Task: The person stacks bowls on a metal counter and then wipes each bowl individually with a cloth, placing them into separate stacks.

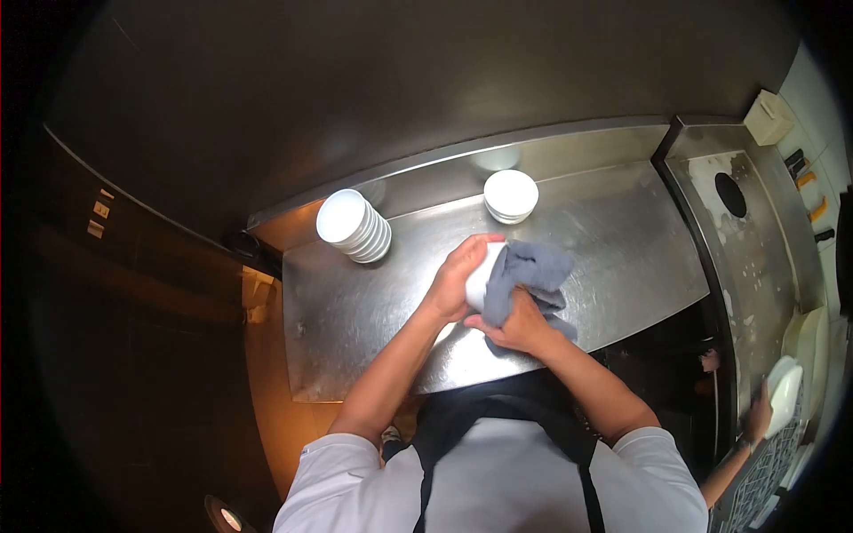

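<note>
Well, the left hand is curled partway round a white bowl, cupping its outer wall, probably to steady it against the cloth on the other side. The right hand is closed into that cloth, thumb stretched toward the bowl, most of its fingers lost in the folds. The bowl is tipped on its side above the middle of the counter, its hard, smooth curve meeting soft, rumpled grey-blue fabric. Just beyond stands a short stack, and over to the left a taller stack, both of round white bowls, nested presumably to save room. The counter is shiny, scuffed metal with a raised back edge. Farther right, a co-worker's hand holds a pale, smooth dish.
</note>
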`<act>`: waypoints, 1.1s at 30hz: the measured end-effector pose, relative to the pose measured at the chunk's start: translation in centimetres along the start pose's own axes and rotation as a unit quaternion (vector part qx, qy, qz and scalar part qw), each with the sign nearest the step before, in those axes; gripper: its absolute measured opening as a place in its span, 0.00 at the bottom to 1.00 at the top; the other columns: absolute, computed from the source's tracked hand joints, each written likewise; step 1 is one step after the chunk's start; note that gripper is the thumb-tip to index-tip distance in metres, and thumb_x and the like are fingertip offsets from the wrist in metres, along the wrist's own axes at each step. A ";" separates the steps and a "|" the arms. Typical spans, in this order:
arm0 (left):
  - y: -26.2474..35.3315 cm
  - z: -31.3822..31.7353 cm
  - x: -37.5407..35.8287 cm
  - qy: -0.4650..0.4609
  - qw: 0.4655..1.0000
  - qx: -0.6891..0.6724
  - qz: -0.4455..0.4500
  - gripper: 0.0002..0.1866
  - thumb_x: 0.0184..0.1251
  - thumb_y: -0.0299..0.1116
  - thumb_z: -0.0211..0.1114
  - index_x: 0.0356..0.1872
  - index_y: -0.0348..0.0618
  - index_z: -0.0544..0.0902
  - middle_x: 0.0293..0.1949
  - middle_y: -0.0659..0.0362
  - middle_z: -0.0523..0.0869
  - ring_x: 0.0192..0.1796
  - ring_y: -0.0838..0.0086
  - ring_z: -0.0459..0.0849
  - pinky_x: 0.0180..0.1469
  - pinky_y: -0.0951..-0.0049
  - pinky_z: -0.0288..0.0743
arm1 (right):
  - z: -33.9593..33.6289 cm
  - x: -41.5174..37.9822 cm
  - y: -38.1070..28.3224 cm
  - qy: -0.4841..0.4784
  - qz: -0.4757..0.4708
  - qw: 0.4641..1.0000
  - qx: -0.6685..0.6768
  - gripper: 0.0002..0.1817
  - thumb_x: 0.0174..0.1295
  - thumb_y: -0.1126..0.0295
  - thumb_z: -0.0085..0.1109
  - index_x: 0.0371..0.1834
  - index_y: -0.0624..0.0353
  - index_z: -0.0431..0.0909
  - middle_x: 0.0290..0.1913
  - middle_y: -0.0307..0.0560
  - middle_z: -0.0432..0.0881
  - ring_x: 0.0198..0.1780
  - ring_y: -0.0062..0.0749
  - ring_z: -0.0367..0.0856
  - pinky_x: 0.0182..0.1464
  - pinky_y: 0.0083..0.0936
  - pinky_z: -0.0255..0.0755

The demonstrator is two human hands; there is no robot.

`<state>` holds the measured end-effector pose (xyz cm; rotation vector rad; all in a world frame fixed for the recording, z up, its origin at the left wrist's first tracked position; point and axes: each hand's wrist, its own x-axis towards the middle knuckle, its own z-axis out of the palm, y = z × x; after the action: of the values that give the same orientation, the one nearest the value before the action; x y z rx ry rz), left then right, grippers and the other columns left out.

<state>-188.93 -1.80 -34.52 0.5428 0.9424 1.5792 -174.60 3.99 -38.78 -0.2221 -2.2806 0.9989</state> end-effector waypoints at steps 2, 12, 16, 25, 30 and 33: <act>0.4 0.4 -0.5 0.033 0.986 0.145 0.078 0.22 0.66 0.38 0.63 0.58 0.38 0.76 0.49 0.54 0.82 0.52 0.73 0.79 0.56 0.72 0.72 | 0.4 0.0 0.3 -0.057 0.065 0.996 -0.009 0.27 0.58 0.64 0.67 0.59 0.64 0.72 0.52 0.58 0.80 0.56 0.53 0.78 0.59 0.39 0.71; 0.7 -2.1 0.4 0.044 0.994 -0.065 -0.080 0.25 0.72 0.44 0.57 0.62 0.38 0.74 0.51 0.52 0.82 0.54 0.65 0.81 0.61 0.66 0.71 | 1.2 0.3 1.8 -0.089 0.028 0.996 -0.016 0.21 0.58 0.63 0.67 0.49 0.66 0.78 0.45 0.64 0.82 0.50 0.52 0.83 0.50 0.38 0.75; -3.2 -2.3 0.5 0.136 0.931 0.290 0.177 0.23 0.74 0.43 0.52 0.62 0.40 0.74 0.56 0.51 0.81 0.58 0.63 0.80 0.65 0.65 0.69 | 0.3 2.0 -1.4 0.005 0.230 0.965 0.123 0.18 0.57 0.63 0.67 0.41 0.68 0.80 0.35 0.63 0.83 0.40 0.58 0.84 0.43 0.45 0.76; -0.4 -3.8 0.4 0.059 0.991 0.101 0.072 0.26 0.71 0.43 0.53 0.63 0.36 0.72 0.57 0.50 0.81 0.57 0.66 0.80 0.64 0.65 0.71 | 1.8 2.0 -1.7 -0.026 0.210 0.966 0.146 0.19 0.54 0.62 0.71 0.40 0.66 0.82 0.46 0.61 0.82 0.51 0.58 0.78 0.53 0.45 0.71; -0.1 -6.5 0.4 0.026 0.999 -0.031 0.008 0.28 0.69 0.40 0.55 0.66 0.37 0.69 0.61 0.48 0.78 0.58 0.64 0.80 0.63 0.65 0.72 | 1.4 2.9 -0.5 -0.058 -0.082 0.993 -0.059 0.22 0.50 0.62 0.73 0.44 0.64 0.81 0.41 0.58 0.82 0.49 0.53 0.79 0.57 0.43 0.69; -0.1 -4.6 -0.1 0.060 0.996 -0.069 -0.002 0.26 0.71 0.42 0.53 0.63 0.36 0.71 0.55 0.50 0.81 0.56 0.63 0.81 0.62 0.64 0.73 | 3.4 1.9 1.7 -0.051 -0.028 0.995 -0.084 0.24 0.47 0.60 0.75 0.41 0.65 0.80 0.41 0.57 0.81 0.48 0.51 0.78 0.57 0.41 0.68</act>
<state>-192.43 -3.17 -37.21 0.3527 0.9139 1.6748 -178.28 3.84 -40.79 -0.1801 -2.4529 0.8065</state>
